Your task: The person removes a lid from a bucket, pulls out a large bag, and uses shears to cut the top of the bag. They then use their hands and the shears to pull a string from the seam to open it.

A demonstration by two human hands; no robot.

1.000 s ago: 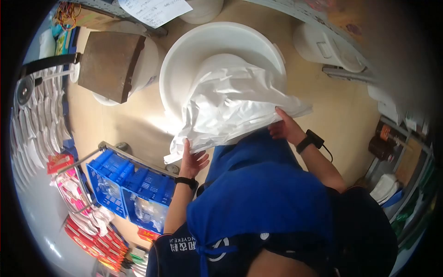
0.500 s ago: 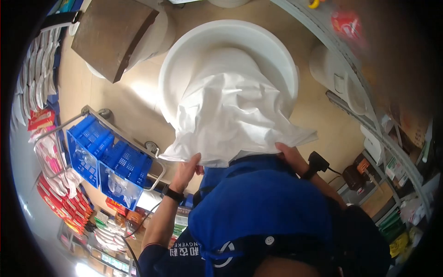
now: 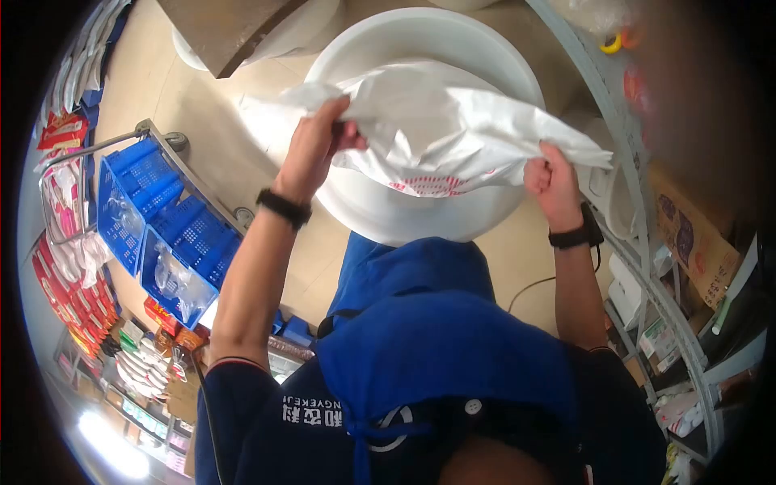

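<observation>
A large white plastic sack (image 3: 477,133) with red print is stretched between my two hands, over a big round white tub (image 3: 477,218). My left hand (image 3: 319,145) is closed on the sack's edge at the left. At the right side, my right hand (image 3: 554,182) grips the near edge in a fist. The sack's mouth gapes between them, with its printed side toward me. It covers much of the tub's inside, so what lies under it is hidden.
Blue plastic crates (image 3: 174,242) sit on a metal trolley (image 3: 153,133) to the left. A brown board (image 3: 230,28) tops a white bin at upper left. Metal shelving (image 3: 626,137) curves along the right, near a cardboard box (image 3: 691,234). Packed bags (image 3: 69,283) line the far left.
Both hands have lifted the sack's edge up and away from my body, over the tub. The sack now gapes, its red print shows, and the tub's near rim has come into view.
</observation>
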